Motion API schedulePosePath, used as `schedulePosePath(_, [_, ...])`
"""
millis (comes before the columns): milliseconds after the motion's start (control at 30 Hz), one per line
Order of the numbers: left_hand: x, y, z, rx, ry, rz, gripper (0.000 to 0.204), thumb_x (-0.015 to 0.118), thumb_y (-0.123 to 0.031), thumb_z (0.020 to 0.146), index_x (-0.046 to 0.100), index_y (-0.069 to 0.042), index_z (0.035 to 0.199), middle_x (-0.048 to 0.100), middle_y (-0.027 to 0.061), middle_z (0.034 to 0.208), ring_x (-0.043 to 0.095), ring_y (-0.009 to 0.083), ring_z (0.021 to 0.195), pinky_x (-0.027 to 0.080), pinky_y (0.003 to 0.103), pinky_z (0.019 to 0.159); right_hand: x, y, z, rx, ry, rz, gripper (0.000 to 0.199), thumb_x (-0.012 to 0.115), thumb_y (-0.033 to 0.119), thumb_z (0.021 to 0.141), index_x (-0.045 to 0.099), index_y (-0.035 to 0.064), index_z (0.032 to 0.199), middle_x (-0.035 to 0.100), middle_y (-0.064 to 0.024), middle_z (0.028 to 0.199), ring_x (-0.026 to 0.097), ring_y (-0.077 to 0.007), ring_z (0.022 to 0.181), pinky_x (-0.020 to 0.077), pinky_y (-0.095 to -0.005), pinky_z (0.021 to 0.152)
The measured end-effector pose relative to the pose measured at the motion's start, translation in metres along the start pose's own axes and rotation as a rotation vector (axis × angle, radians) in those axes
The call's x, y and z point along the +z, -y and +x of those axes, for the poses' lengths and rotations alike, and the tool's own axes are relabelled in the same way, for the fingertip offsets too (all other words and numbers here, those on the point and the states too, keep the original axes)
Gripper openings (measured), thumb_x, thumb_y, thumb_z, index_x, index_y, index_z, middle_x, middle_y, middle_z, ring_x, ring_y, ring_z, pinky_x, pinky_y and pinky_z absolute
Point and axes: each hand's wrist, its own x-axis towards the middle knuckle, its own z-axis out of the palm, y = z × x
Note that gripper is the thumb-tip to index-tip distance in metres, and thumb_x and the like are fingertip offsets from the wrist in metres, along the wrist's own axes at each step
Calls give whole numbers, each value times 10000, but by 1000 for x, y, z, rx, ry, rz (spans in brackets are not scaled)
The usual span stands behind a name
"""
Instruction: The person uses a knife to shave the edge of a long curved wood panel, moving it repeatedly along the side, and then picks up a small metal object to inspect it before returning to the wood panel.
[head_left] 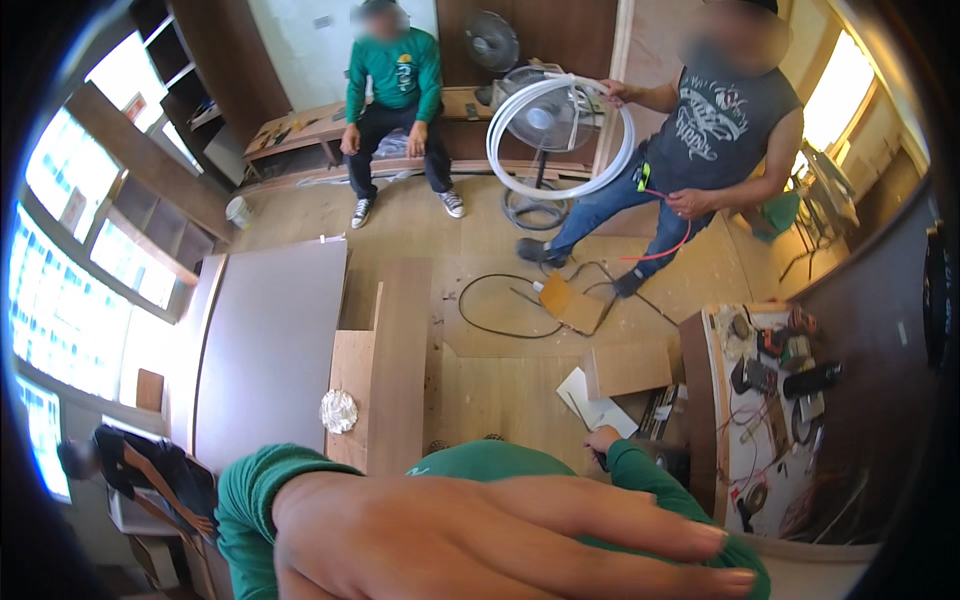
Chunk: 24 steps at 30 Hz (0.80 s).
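Observation:
My left hand (440, 530) is large and close in front of the view, its fingers stretched out toward the right and holding nothing. The green sleeve (275, 480) of that arm shows at its wrist. Farther down, my right hand (604, 439) is held low on the right with its fingers curled. Something small and dark shows at it, too small to name. Close to that hand are white sheets (597, 405) and a cardboard box (628, 369) on the floor. My left hand hides much of my body and part of the right sleeve (650, 475).
A person in a dark sleeveless shirt (728, 125) holds a coil of white tubing (502, 165) and a red line. Another in green (395, 75) sits on a low bench (295, 132). Large panels (270, 345) lie left. Tools crowd a worktop (745, 460) at right. A black cable (500, 333) loops across the floor.

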Motion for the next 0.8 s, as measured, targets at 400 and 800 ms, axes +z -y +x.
schedulePosePath(400, [-30,-102,-7,-42,-74,157,100,708,-264,895,771,-204,943,707,-13,909,509,258,1198,362,454,1083,-3,-30,-10,110,-24,-181,311,731,287,824,730,-1,706,685,-133,628,653,-246,537,534,-380,561])
schedulePosePath(800, [-23,-63,-24,70,63,188,184,683,-392,905,796,-253,948,615,56,1232,378,326,1338,334,543,1117,-19,28,0,-57,-27,-201,209,730,118,816,683,-70,738,672,-159,658,650,-242,532,556,-378,553])
